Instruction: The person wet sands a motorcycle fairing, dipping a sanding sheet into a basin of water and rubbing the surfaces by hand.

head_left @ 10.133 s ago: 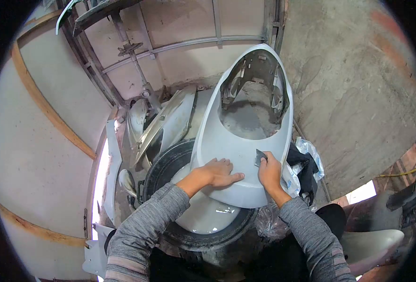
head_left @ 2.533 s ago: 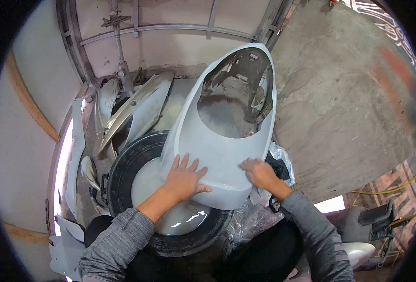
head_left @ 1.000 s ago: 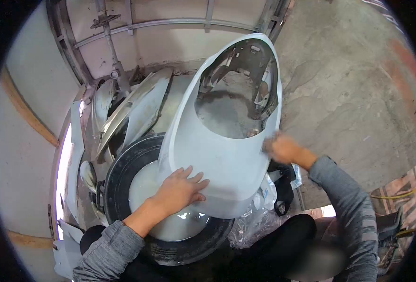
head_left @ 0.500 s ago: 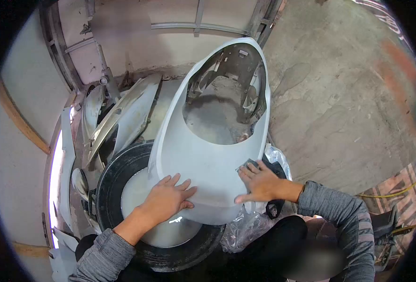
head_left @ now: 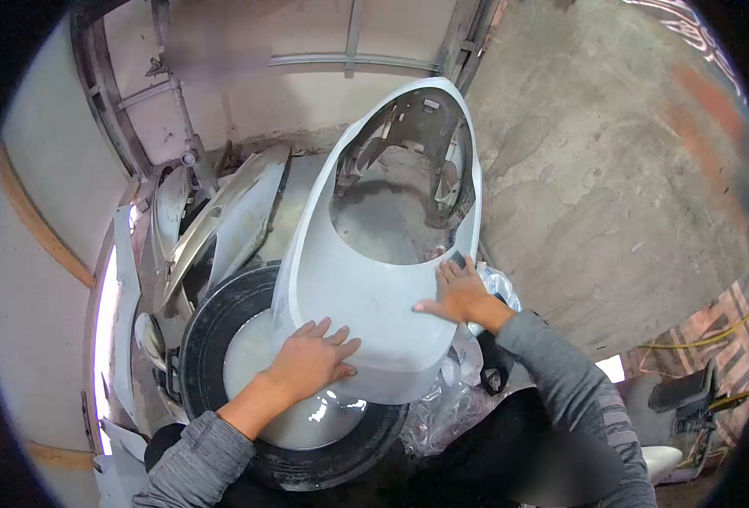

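Note:
A large pale grey-white shell panel with a big oval opening leans over a black tub of cloudy white liquid. My left hand rests on the panel's lower left edge, fingers spread, holding nothing. On the panel's right side, just below the opening, lies my right hand, its thumb stretched out to the left. Beneath its fingertips a small dark grey abrasive-looking sheet shows, pressed against the panel. The rest of that sheet is hidden under the fingers.
Several worn panels lean behind the tub at the left. Crumpled clear plastic and a black cloth lie right of the tub. A concrete slab spans the right side, with a yellow hose beyond it. A pale wall stands at the left.
Over the last half second my right hand has moved up the panel's right side with the dark sheet, toward the opening. My left hand stays at the lower left edge.

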A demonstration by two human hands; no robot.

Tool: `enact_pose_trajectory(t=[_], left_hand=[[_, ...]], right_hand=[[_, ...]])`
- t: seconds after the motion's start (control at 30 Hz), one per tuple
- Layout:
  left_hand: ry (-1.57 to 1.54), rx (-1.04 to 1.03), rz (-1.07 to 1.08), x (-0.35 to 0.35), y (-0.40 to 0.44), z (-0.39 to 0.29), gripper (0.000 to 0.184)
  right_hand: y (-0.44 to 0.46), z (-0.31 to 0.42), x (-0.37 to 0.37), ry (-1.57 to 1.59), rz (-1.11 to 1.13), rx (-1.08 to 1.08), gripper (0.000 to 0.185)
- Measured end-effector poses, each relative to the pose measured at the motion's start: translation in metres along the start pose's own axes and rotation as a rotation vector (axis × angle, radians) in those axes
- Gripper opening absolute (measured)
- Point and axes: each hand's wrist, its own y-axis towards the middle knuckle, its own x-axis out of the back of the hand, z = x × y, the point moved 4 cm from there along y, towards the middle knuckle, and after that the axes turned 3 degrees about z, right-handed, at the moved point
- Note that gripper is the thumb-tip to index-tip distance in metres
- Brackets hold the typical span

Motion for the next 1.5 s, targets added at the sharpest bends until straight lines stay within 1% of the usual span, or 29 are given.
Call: enact_pose_trajectory(t=[0.07, 0.13, 0.17, 0.2, 0.27, 0.3, 0.33, 0.4, 0.47, 0.53, 0.6, 0.63, 0.7, 0.73, 0.77, 0.83, 0.87, 0.93, 1.0, 1.07, 1.13, 1.2, 1.23, 1.27, 1.33, 1.37, 1.4, 1.47, 1.5], left_hand=[[0.024, 0.013, 0.038, 0.003, 0.0, 0.0, 0.053], [0.045, 0.029, 0.063, 0.006, 0.0, 0.001, 0.055], [0.043, 0.02, 0.059, 0.005, 0.0, 0.001, 0.055], [0.038, 0.015, 0.054, 0.004, -0.001, 0.001, 0.055], [0.038, 0.029, 0.051, 0.001, -0.002, 0.0, 0.055], [0.067, 0.02, 0.057, -0.005, -0.001, 0.0, 0.055], [0.099, 0.012, 0.061, -0.007, 0.001, 0.0, 0.055], [0.111, 0.01, 0.08, -0.002, 0.002, 0.002, 0.055], [0.136, 0.006, 0.065, -0.007, 0.001, 0.001, 0.054], [0.112, -0.001, 0.07, -0.002, 0.0, 0.001, 0.054], [0.101, 0.003, 0.061, 0.005, 0.0, 0.002, 0.054], [0.084, 0.006, 0.089, 0.005, 0.001, 0.002, 0.054], [0.063, 0.011, 0.119, -0.003, 0.0, 0.001, 0.053], [0.064, -0.01, 0.034, -0.007, -0.001, 0.001, 0.049], [0.067, -0.03, -0.055, -0.007, -0.001, 0.001, 0.046], [0.06, -0.038, -0.06, -0.005, 0.0, 0.001, 0.046], [0.043, -0.044, -0.067, -0.004, 0.0, 0.001, 0.045], [0.05, -0.049, -0.074, -0.005, -0.002, 0.004, 0.044], [0.061, -0.054, -0.098, -0.002, 0.0, 0.004, 0.044], [0.04, -0.042, -0.059, -0.002, -0.001, 0.003, 0.043], [0.043, -0.043, -0.085, -0.008, 0.001, 0.003, 0.043], [0.05, -0.052, -0.101, -0.012, 0.0, 0.004, 0.042], [0.027, -0.061, -0.123, -0.013, 0.0, 0.004, 0.042], [0.011, -0.071, -0.149, -0.011, 0.0, 0.006, 0.042], [0.003, -0.064, -0.13, -0.008, -0.001, 0.005, 0.042], [-0.001, -0.058, -0.115, -0.005, -0.001, 0.006, 0.042], [0.003, -0.062, -0.118, -0.003, 0.0, 0.006, 0.042], [0.004, -0.046, -0.08, -0.006, 0.0, 0.005, 0.042], [0.001, -0.041, -0.09, -0.006, 0.002, 0.005, 0.042]], right_hand=[[0.006, 0.007, -0.007, 0.018, 0.005, -0.031, 0.119], [-0.011, 0.027, -0.008, 0.053, 0.025, -0.028, 0.12], [-0.025, 0.037, -0.008, 0.13, 0.085, 0.016, 0.121], [-0.036, 0.041, -0.008, 0.115, 0.083, 0.023, 0.121], [-0.051, 0.044, -0.012, 0.246, 0.083, 0.091, 0.121], [-0.039, 0.039, -0.011, 0.212, 0.114, 0.044, 0.12], [-0.02, 0.029, -0.012, 0.205, 0.112, 0.046, 0.12], [0.017, 0.005, -0.006, 0.152, -0.044, -0.107, 0.118], [0.04, 0.012, 0.005, 0.22, -0.016, -0.14, 0.116], [0.036, 0.029, 0.0, 0.277, 0.012, -0.192, 0.115], [0.009, 0.069, -0.018, 0.406, 0.051, -0.08, 0.114], [-0.003, 0.074, -0.019, 0.399, 0.045, -0.077, 0.114], [-0.026, 0.079, -0.02, 0.487, 0.065, 0.06, 0.113], [-0.021, 0.073, -0.021, 0.489, 0.063, 0.062, 0.113], [-0.006, 0.059, -0.02, 0.392, 0.014, -0.027, 0.115], [0.022, 0.036, -0.018, 0.271, -0.079, -0.166, 0.117], [0.03, 0.036, -0.022, 0.275, -0.08, -0.168, 0.117], [0.033, 0.04, -0.02, 0.329, -0.116, -0.256, 0.117], [0.01, 0.055, -0.019, 0.335, -0.108, -0.242, 0.118], [-0.018, 0.082, -0.015, 0.452, 0.043, -0.178, 0.119], [-0.018, 0.075, -0.017, 0.459, 0.041, -0.142, 0.119], [0.008, 0.056, -0.024, 0.286, -0.05, -0.211, 0.118], [0.025, 0.039, -0.027, 0.309, -0.158, -0.255, 0.118], [0.039, 0.036, -0.026, 0.312, -0.161, -0.256, 0.118], [0.047, 0.038, -0.019, 0.397, -0.168, -0.319, 0.118], [0.039, 0.05, -0.027, 0.464, -0.063, -0.273, 0.12], [0.02, 0.064, -0.019, 0.463, -0.069, -0.277, 0.12], [-0.015, 0.09, -0.01, 0.527, 0.091, -0.184, 0.117], [-0.013, 0.085, -0.017, 0.562, 0.059, -0.198, 0.115]])
